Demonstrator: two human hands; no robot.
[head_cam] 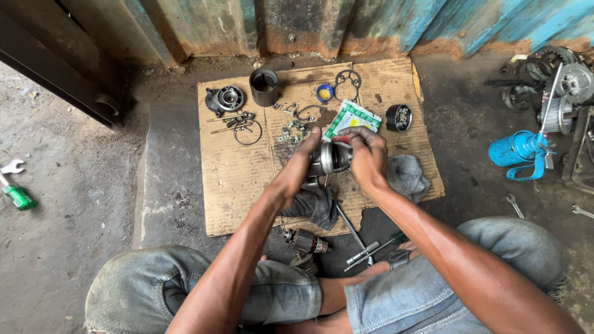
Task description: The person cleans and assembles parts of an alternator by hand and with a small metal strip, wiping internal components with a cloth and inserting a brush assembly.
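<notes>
Above the middle of the cardboard sheet (235, 179), a short metal motor housing (333, 157) is held off the floor between both hands, so it can be turned and looked at without picking up grit. The left hand (301, 162) closes its grip on the housing's left end, fingers curled over the top; the right hand (366, 154) wraps the right end, knuckles up, its grip likewise shut on the part. Held from both ends like this, the piece is steadied against twisting.

Just below the hands a dark rag (315, 205) lies on the sheet, and a grey cloth (405, 175) sits beside the right wrist, both within reach for wiping. Behind the hands a green and white packet (350, 117) lies flat. Small washers and screws (293, 132) are clustered on the cardboard, seemingly so they stay together and visible. Further back stand a black cylindrical casing (264, 87), a round end cover (229, 98), a blue cap (324, 93) and a thin gasket (348, 79), spread apart in a loose row.

Near the person's knees an armature (303, 241) and a screwdriver (374, 250) lie on the floor. Well to the right rests a blue oil can (516, 150); far left, a green-handled tool (18, 196).
</notes>
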